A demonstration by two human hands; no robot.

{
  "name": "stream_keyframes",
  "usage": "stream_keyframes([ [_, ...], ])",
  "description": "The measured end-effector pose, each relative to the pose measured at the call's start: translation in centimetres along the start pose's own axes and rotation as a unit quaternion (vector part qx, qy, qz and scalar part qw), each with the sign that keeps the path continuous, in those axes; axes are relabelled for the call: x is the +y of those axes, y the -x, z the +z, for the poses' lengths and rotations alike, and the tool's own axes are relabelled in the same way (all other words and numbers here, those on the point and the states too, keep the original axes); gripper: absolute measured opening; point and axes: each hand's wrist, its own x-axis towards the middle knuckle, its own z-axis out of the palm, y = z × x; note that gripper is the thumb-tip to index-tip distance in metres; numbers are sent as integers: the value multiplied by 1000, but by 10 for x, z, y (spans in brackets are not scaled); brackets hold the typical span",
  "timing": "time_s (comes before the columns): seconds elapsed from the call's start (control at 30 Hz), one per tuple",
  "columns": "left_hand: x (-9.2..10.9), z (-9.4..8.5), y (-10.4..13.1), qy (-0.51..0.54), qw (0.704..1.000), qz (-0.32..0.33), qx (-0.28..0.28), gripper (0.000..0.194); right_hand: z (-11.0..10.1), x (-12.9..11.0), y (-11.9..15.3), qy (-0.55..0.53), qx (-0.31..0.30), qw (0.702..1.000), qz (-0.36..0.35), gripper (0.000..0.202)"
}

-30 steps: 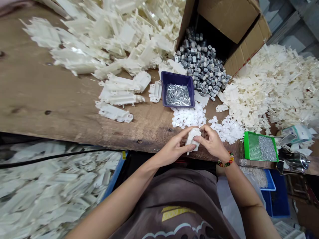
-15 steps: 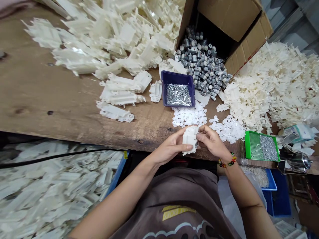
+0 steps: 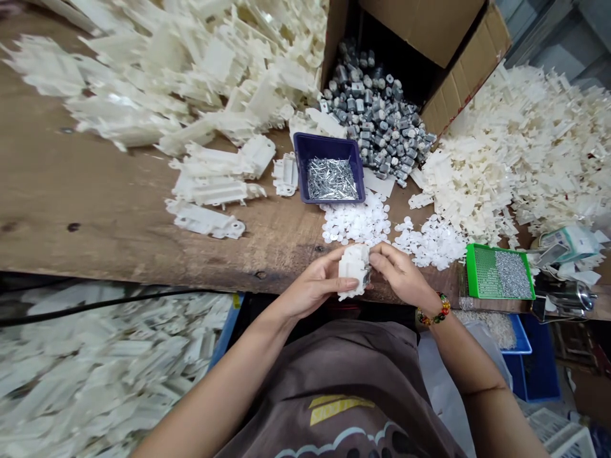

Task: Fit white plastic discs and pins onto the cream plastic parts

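Note:
My left hand [image 3: 312, 285] is closed around a white plastic housing [image 3: 354, 272], its thumb lying across the lower front. My right hand [image 3: 398, 272], with a beaded bracelet at the wrist, has its fingers pinched at the housing's upper right edge; whether a small piece sits between them is hidden. Both hands are at the table's front edge. Just beyond them lie small white discs [image 3: 357, 219] and a dark purple tray [image 3: 329, 170] of metal pins.
Small motors [image 3: 377, 121] spill from a cardboard box [image 3: 458, 95]. White plastic parts are heaped at the back left [image 3: 191, 63] and right [image 3: 534, 146]. A green tray [image 3: 500, 272] of small metal pieces stands at the right. More white parts [image 3: 105, 362] fill a container lower left.
The view has shifted, so the table items appear further left. Both hands still hold the housing, and my right fingers have moved slightly up along its right edge.

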Motion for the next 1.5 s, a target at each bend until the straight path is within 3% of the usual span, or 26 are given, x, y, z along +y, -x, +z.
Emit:
stream_keyframes([
  [0.13, 1, 8, 2, -111, 992, 59, 26, 58, 2, -4, 1, 119, 49, 992, 5, 29],
  [0.37, -7, 13, 4, -162, 983, 61, 63, 65, 12, 13, -5, -18, 76, 997, -3, 36],
  [0.57, -10, 3, -3, -13, 997, 66, 43, 58, 17, 4, -8, 118, 62, 991, -12, 28],
  [0.67, -8, 4, -1, 39, 996, 66, 49, 57, 24, -1, -6, 121, 90, 989, -3, 30],
  [0.83, -5, 3, 1, 64, 994, 49, 71, 48, 20, 0, -5, 148, 90, 985, -11, 30],
  [0.97, -1, 1, 1, 52, 994, 49, 80, 48, 12, -2, -3, 170, 74, 980, -69, 21],
  [1.2, 4, 11, 2, 82, 991, 36, 101, 50, 22, 6, 2, 221, 75, 963, -135, 16],
  [1.33, 1, 9, -4, 145, 987, -11, 74, 35, 19, 10, -2, 220, 83, 965, -115, 19],
  [1.43, 1, 2, -4, 189, 976, -84, 65, 23, 10, 8, -13, 154, 52, 984, -74, 24],
  [1.5, 2, -5, 6, 186, 975, -102, 69, 25, 7, 4, -24, 102, 46, 992, -59, 27],
])
